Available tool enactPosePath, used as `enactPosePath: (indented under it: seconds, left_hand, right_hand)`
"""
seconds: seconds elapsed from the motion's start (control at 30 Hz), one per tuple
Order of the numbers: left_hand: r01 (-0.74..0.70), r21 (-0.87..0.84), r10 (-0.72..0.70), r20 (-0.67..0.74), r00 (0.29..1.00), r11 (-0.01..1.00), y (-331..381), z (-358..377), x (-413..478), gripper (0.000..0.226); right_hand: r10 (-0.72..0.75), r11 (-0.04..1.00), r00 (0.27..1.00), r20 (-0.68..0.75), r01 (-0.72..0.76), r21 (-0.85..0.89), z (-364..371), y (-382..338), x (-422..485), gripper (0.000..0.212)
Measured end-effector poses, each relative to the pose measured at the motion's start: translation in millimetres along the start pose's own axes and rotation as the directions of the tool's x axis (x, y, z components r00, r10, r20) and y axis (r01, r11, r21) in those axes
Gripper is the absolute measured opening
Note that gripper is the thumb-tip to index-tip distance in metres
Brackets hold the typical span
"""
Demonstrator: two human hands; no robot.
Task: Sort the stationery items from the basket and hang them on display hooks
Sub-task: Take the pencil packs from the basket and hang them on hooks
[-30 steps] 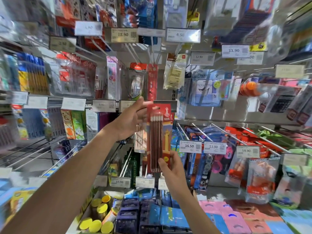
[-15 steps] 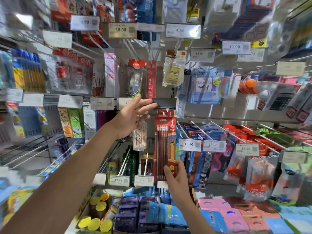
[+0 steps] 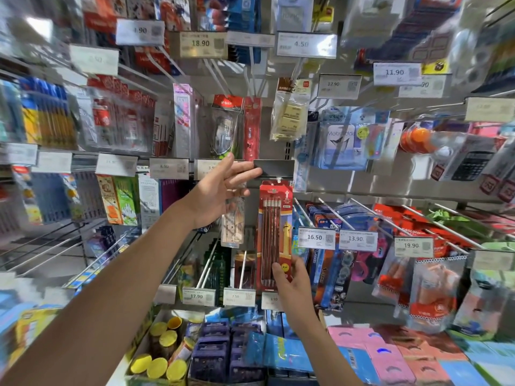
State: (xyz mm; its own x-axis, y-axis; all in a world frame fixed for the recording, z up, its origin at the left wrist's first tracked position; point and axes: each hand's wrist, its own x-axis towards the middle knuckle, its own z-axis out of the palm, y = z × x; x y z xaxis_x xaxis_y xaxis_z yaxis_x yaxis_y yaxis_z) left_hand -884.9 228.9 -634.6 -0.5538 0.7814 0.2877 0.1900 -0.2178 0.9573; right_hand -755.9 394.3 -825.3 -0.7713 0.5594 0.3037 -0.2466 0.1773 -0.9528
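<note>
One red pencil pack (image 3: pixel 276 235) is pinched at its lower end by the right hand (image 3: pixel 291 280), long axis upright, top just under the dark tag (image 3: pixel 274 168) touched by the straight-fingered, empty left hand (image 3: pixel 220 190).

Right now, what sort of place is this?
Likely a shop's stationery aisle: price tags along every row, a packaged calculator, and the right hand holding a pencil pack.

Red pencil pack (image 3: pixel 276 235), dark red pencils; black tag holder (image 3: pixel 274 168); yellow lids (image 3: pixel 157 367).
</note>
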Motion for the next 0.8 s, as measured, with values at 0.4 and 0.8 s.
enactPosePath:
  seconds: [0.4, 0.8]
  left_hand:
    - [0.019, 0.048, -0.017, -0.036, 0.999, 0.999, 3, 4, -1, 0.068]
    - [-0.028, -0.04, 0.022, -0.142, 0.99, 0.999, -8, 14, -5, 0.045]
  right_hand:
    - [0.271, 0.954, 0.947, -0.173, -0.288, -0.084, 14, 8, 76, 0.046]
    - [0.224, 0.832, 0.965, -0.138, -0.263, -0.488, 0, 34, 54, 0.039]
